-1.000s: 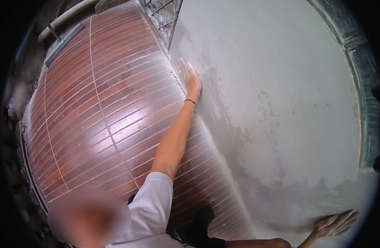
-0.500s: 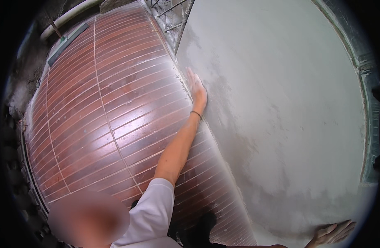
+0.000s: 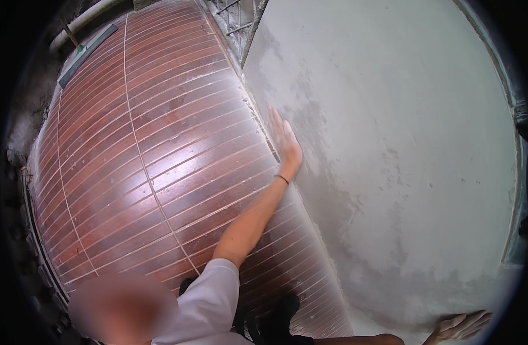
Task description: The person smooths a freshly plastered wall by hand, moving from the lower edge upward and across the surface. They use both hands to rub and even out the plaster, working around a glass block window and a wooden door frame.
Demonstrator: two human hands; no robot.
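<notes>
My left arm, in a short white sleeve (image 3: 215, 296), reaches up the middle of the view, with a thin dark band (image 3: 281, 179) at the wrist. Palm down, my left hand (image 3: 288, 145) rests against a smooth grey-green surface (image 3: 413, 144), just right of the seam with reddish-brown tiles (image 3: 177, 132). Its fingers are stretched out and look whitened. At the lower right, my right hand (image 3: 460, 326) lies on the same surface, fingers extended to the right. Neither hand holds anything. Much of the right arm is cut off by the lower edge.
A squeegee (image 3: 87, 56) lies on the tiles at the far left, near a pale pipe (image 3: 91, 22). Metal lattice bars (image 3: 238, 26) stand at the seam's far end. Black-clad legs (image 3: 275, 319) show below. A blurred skin-toned shape (image 3: 123, 307) fills the lower left.
My left hand has moved nearer to me and slightly right over the grey surface, a bit farther from the seam. The view has shifted slightly. My right hand stays about where it was.
</notes>
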